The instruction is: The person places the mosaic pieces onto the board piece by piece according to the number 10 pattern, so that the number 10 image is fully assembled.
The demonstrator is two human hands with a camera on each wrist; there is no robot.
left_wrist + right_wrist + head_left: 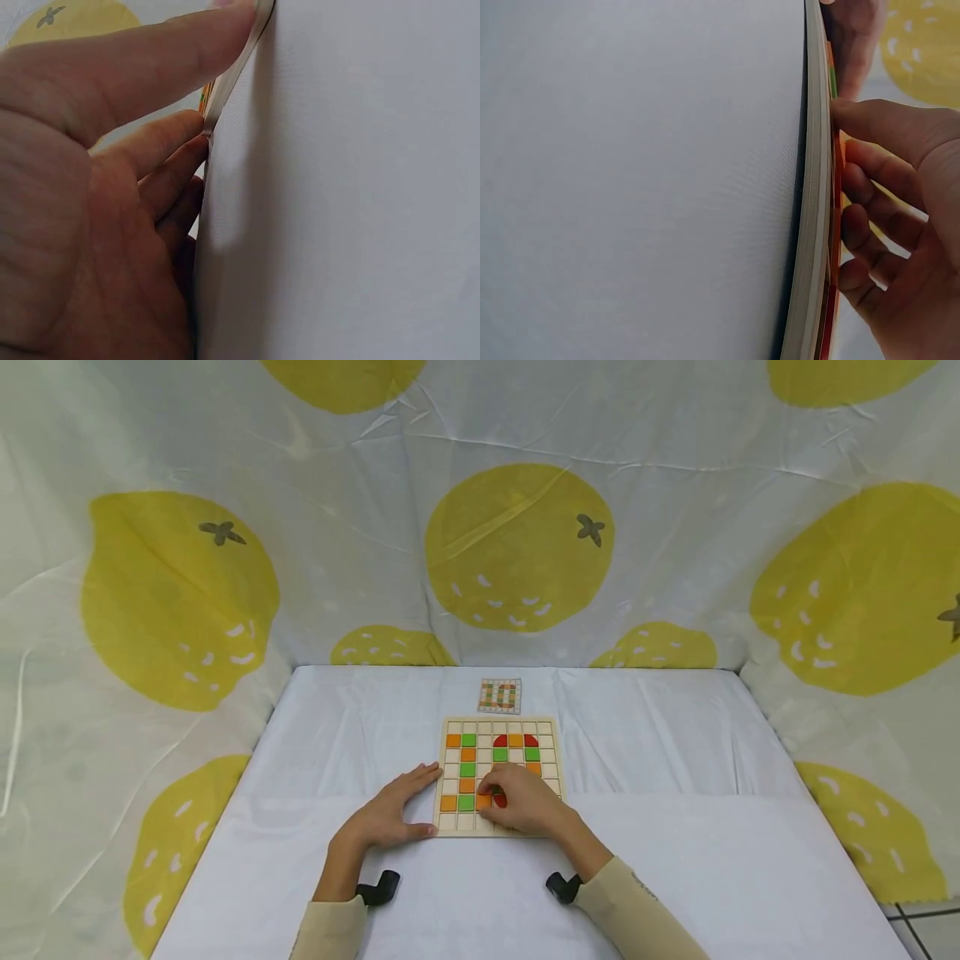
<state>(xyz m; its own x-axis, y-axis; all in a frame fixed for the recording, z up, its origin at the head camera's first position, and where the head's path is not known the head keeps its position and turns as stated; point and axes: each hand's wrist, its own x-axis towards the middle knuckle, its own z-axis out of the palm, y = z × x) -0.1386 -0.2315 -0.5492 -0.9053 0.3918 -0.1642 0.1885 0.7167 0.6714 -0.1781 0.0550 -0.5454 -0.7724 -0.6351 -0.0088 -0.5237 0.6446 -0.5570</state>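
A square wooden grid board (455,823) lies on the white cloth, with orange, green and red tiles in some of its cells. My left hand (386,810) rests against the board's left edge, its fingers and thumb stretched out. Over the lower middle of the board, my right hand (525,797) pinches an orange square tile (484,802) between thumb and forefinger. That tile is right of a green tile (466,802). A red piece (499,800) shows partly beneath the right hand, which hides several cells. In the right wrist view, the thumb (885,127) touches the tile layer.
Behind the board lies a small pattern card (499,696) showing a similar grid of coloured shapes. White cloth (675,752) covers the table. Lemon-printed fabric (517,552) hangs at the back and both sides. Black wrist devices (380,888) sit at both cuffs.
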